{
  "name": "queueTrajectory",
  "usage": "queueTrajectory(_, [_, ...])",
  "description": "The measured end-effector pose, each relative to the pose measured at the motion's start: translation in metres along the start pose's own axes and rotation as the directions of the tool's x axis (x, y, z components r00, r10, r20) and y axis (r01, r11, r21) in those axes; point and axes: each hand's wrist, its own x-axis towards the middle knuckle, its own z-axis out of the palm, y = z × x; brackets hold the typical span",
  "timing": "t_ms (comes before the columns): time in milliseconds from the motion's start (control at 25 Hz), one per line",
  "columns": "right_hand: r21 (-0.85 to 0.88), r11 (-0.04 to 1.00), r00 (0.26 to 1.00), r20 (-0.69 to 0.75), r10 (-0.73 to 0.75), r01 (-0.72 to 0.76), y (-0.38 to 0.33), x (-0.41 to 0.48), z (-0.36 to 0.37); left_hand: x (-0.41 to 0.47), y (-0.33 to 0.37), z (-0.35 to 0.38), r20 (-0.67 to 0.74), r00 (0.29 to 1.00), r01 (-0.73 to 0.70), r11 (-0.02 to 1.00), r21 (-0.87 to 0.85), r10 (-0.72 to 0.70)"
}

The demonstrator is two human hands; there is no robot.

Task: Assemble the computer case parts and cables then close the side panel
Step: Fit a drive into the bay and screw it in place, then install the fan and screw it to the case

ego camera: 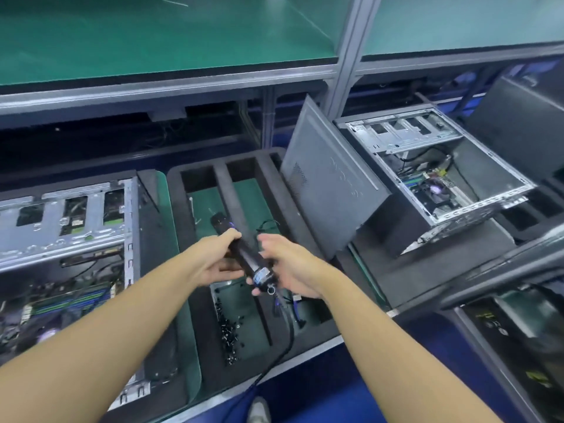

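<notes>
Both hands meet over the black foam tray [195, 303], around a black electric screwdriver [244, 254]. Left hand [215, 259] wraps the tool's barrel from the left, fingers curled round it in a firm hold. Right hand [285, 264] sits just beside the barrel on its right; its fingers are loosely spread, and the thumb reaches the lower end near the blue label and the small ring, though whether that hand truly grips cannot be told. From this lower end a dark cable [287, 337] drops across the tray's near edge.

Inside the tray, below the hands, a heap of small black screws [229, 334] lies in one slot. Left of the tray an open computer case [65, 248] lies with its drive cage and board showing. Right of the tray a grey side panel [328, 181] stands tilted, leaning against a second open case [439, 169], well apart from both hands. Above the tray runs a green-topped shelf [158, 35].
</notes>
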Motion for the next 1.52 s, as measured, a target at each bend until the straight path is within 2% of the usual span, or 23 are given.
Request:
queueTrajectory(80, [-0.307, 0.948, 0.997, -0.031, 0.076, -0.082, 0.029, 0.022, 0.016, 0.004, -0.008, -0.011, -0.063, 0.998, 0.020, 0.978, 0.209, -0.007])
queueTrajectory(160, [-0.469, 0.877, 0.995, -0.058, 0.086, -0.103, 0.054, 0.044, 0.039, 0.006, -0.015, -0.028, -0.177, 0.983, 0.034, 0.890, 0.454, 0.052])
queueTrajectory(200, [-0.509, 0.858, 0.997, -0.063, 0.047, -0.072, 0.065, 0.055, 0.051, 0.007, -0.018, -0.036, -0.227, 0.968, 0.055, 0.799, 0.598, 0.104])
queueTrajectory(280, [-0.571, 0.820, 0.996, -0.088, -0.028, -0.027, 0.082, 0.076, 0.075, 0.005, -0.022, -0.049, -0.258, 0.954, 0.144, 0.526, 0.838, 0.151])
queueTrajectory(360, [-0.596, 0.800, 0.987, -0.157, -0.037, -0.065, 0.098, 0.093, 0.094, 0.006, -0.025, -0.050, -0.243, 0.964, 0.198, 0.323, 0.926, 0.107])
queueTrajectory(400, [-0.621, 0.779, 0.981, -0.190, -0.042, -0.087, 0.108, 0.102, 0.103, 0.007, -0.026, -0.049, -0.247, 0.966, 0.218, 0.269, 0.938, 0.080])
queueTrajectory(440, [-0.693, 0.712, 0.976, -0.209, -0.054, -0.109, 0.117, 0.108, 0.111, 0.010, -0.027, -0.046, -0.257, 0.963, 0.233, 0.231, 0.945, 0.079])
queueTrajectory(520, [-0.898, 0.411, 0.972, -0.215, -0.097, -0.158, 0.130, 0.112, 0.122, 0.014, -0.029, -0.042, -0.287, 0.949, 0.263, 0.171, 0.949, 0.129])
queueTrajectory(560, [-0.946, 0.275, 0.971, -0.211, -0.112, -0.174, 0.133, 0.114, 0.123, 0.015, -0.034, -0.042, -0.305, 0.939, 0.282, 0.152, 0.947, 0.159])
queueTrajectory(600, [-0.959, 0.212, 0.972, -0.214, -0.094, -0.190, 0.130, 0.112, 0.121, 0.016, -0.038, -0.041, -0.304, 0.934, 0.283, 0.134, 0.950, 0.187])
queueTrajectory(640, [-0.947, 0.240, 0.971, -0.234, -0.053, -0.215, 0.125, 0.112, 0.117, 0.017, -0.041, -0.041, -0.287, 0.937, 0.272, 0.099, 0.957, 0.199])
queueTrajectory(760, [-0.870, 0.467, 0.986, -0.165, 0.032, -0.161, 0.101, 0.103, 0.096, 0.017, -0.040, -0.041, -0.250, 0.955, 0.244, 0.056, 0.968, 0.162])
queueTrajectory(840, [-0.771, 0.625, 0.986, -0.164, -0.016, -0.119, 0.082, 0.089, 0.074, 0.021, -0.037, -0.041, -0.233, 0.959, 0.230, 0.039, 0.972, 0.161])
queueTrajectory(920, [-0.565, 0.814, 0.933, -0.349, -0.086, -0.137, 0.067, 0.076, 0.042, 0.023, -0.037, -0.042, -0.203, 0.966, 0.211, -0.035, 0.977, 0.159])
queueTrajectory(1000, [-0.470, 0.865, 0.782, -0.599, -0.169, -0.174, 0.057, 0.070, 0.000, 0.023, -0.038, -0.042, -0.175, 0.967, 0.191, -0.074, 0.979, 0.185])
queueTrajectory(1040, [-0.502, 0.832, 0.713, -0.671, -0.203, -0.236, 0.054, 0.070, -0.021, 0.023, -0.038, -0.040, -0.148, 0.965, 0.168, -0.077, 0.983, 0.216])
queueTrajectory(1080, [-0.563, 0.753, 0.684, -0.698, -0.213, -0.341, 0.053, 0.070, -0.038, 0.024, -0.037, -0.036, -0.109, 0.962, 0.132, -0.077, 0.988, 0.249])
queueTrajectory(1120, [-0.666, 0.599, 0.713, -0.667, -0.213, -0.444, 0.056, 0.074, -0.051, 0.024, -0.038, -0.033, -0.073, 0.959, 0.094, -0.067, 0.993, 0.274])
queueTrajectory(1160, [-0.774, 0.397, 0.778, -0.597, -0.198, -0.493, 0.060, 0.080, -0.058, 0.025, -0.038, -0.029, -0.040, 0.957, 0.058, -0.055, 0.997, 0.286])
queueTrajectory(1200, [-0.858, 0.202, 0.847, -0.505, -0.165, -0.472, 0.067, 0.087, -0.061, 0.027, -0.040, -0.026, -0.010, 0.956, 0.023, -0.040, 0.999, 0.293])
queueTrajectory(1240, [-0.904, 0.056, 0.893, -0.428, -0.138, -0.424, 0.074, 0.094, -0.062, 0.028, -0.042, -0.025, 0.015, 0.957, -0.009, -0.022, 1.000, 0.291])
queueTrajectory(1320, [-0.915, -0.029, 0.910, -0.398, -0.115, -0.403, 0.085, 0.107, -0.064, 0.028, -0.048, -0.027, 0.055, 0.964, -0.060, 0.011, 0.998, 0.261])
queueTrajectory(1520, [-0.916, -0.099, 0.921, -0.386, -0.054, -0.390, 0.087, 0.115, -0.075, 0.028, -0.054, -0.039, 0.058, 0.972, -0.078, 0.078, 0.994, 0.228])
